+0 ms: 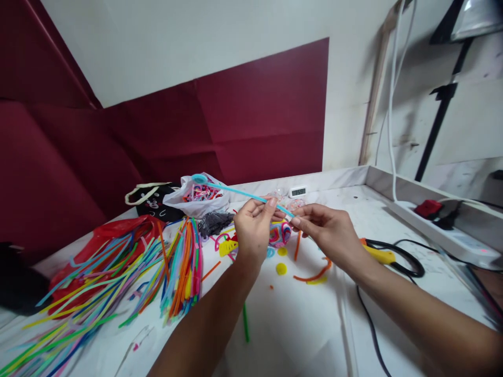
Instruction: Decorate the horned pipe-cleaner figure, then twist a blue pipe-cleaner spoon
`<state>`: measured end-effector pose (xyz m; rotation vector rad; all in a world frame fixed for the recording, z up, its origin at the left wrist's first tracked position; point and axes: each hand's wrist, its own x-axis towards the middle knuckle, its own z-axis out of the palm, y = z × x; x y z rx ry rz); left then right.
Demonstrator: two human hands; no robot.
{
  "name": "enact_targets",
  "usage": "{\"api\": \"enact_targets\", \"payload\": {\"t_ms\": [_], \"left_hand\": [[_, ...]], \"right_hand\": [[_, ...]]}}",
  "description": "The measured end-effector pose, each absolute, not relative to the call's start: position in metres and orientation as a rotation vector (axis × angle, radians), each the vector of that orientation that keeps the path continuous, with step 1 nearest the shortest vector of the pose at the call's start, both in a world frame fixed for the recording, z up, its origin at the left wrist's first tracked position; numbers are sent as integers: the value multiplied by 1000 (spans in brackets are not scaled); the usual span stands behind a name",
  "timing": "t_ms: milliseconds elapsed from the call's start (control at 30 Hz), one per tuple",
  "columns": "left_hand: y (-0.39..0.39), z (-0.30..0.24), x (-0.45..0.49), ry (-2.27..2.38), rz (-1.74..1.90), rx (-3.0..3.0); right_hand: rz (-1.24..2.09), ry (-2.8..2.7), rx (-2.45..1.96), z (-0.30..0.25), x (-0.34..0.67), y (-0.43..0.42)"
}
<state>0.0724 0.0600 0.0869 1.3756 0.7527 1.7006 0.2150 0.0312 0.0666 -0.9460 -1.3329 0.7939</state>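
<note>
A light blue pipe cleaner (236, 191) is stretched between my hands above the table, its far left end wound into a flat coil (199, 179). My left hand (254, 226) pinches it along its length with thumb and fingers. Near its right end, my right hand (318, 225) grips it between thumb and fingertips. Just beyond the hands lies a multicoloured ball-like bundle (280, 234), partly hidden by my left hand. Yellow round pieces (281, 269) and a curved orange pipe cleaner (314, 275) lie on the white table below.
Many loose pipe cleaners (98, 293) and an upright-looking bunch (183, 272) spread over the left side. Behind them are a red plastic bag (118, 233), a white bag (218, 201) of colourful pieces and a black pouch (157, 201). Right: yellow-handled tool (381, 255), power strip (448, 235), cables.
</note>
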Motion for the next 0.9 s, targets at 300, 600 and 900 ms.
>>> {"api": "enact_targets", "payload": {"t_ms": [300,600,900], "left_hand": [[59,84,75,754,1701,1310],[60,82,73,751,1707,1369],[56,87,72,802,1727,1467]], "right_hand": [[870,-1069,-901,76,204,22],[704,-1165,-910,72,207,24],[544,-1377,-962,70,220,30]]}}
